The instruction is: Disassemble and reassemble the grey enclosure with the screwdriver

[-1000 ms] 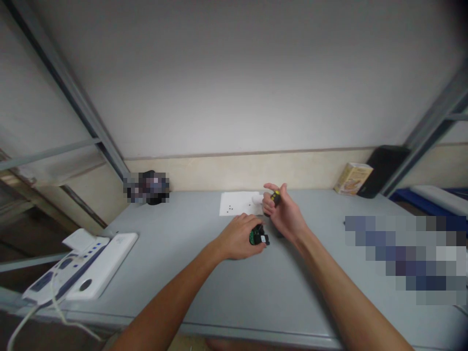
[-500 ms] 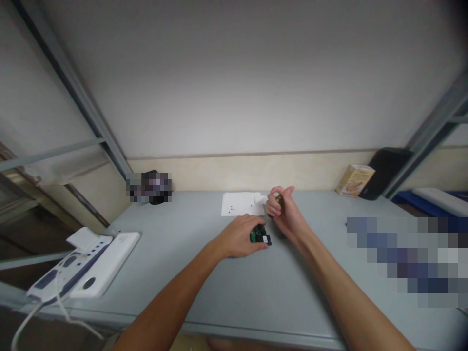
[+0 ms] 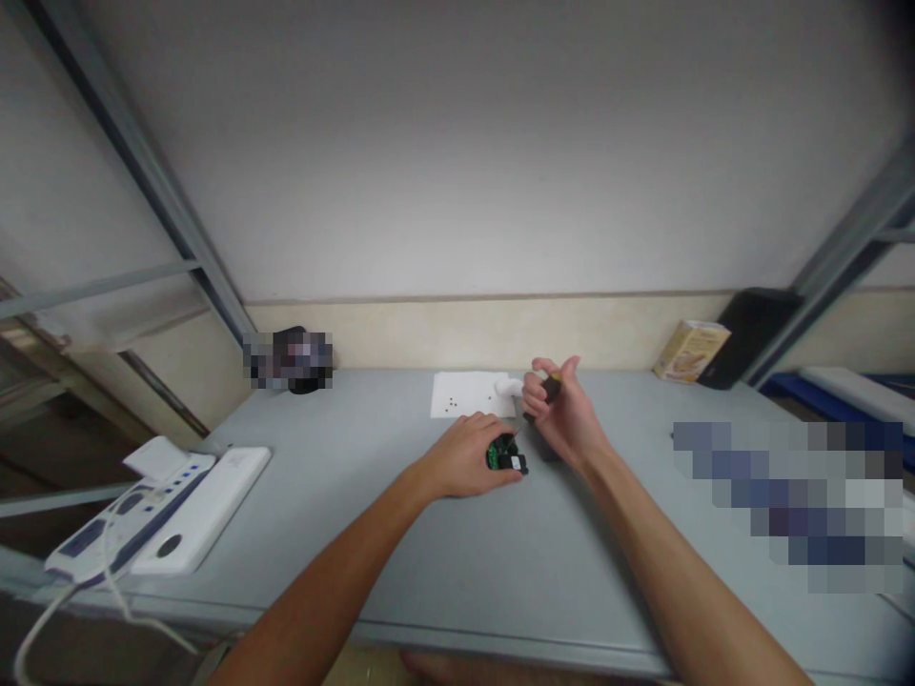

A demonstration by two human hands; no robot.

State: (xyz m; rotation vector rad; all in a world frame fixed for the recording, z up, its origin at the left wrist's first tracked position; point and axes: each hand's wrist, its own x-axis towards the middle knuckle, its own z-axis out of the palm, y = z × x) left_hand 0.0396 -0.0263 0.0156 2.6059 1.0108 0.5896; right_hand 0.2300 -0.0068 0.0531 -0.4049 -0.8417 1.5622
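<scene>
My left hand [image 3: 468, 459] is wrapped round the left side of a small black device with a green circuit board [image 3: 495, 452], low over the grey desk. Just to its right, my right hand [image 3: 558, 405] grips a dark-handled screwdriver [image 3: 550, 387] with a yellow part near its top. The thin shaft slants down to the left, and its tip is at the device. Behind the hands lies a white sheet [image 3: 468, 386] with several tiny dark screws [image 3: 452, 403] on it. A white rounded object [image 3: 509, 387] sits at the sheet's right edge.
At the left stand a white power strip [image 3: 107, 534] with cables and a white flat box [image 3: 214, 514]. A yellow box [image 3: 691, 351] and a black case [image 3: 750, 333] lean near the wall at the back right. A dark object lies under my right hand.
My right hand's fingers have loosened and turned slightly round the screwdriver, showing more of its handle. The thin shaft now shows at the device. The whole view has shifted slightly.
</scene>
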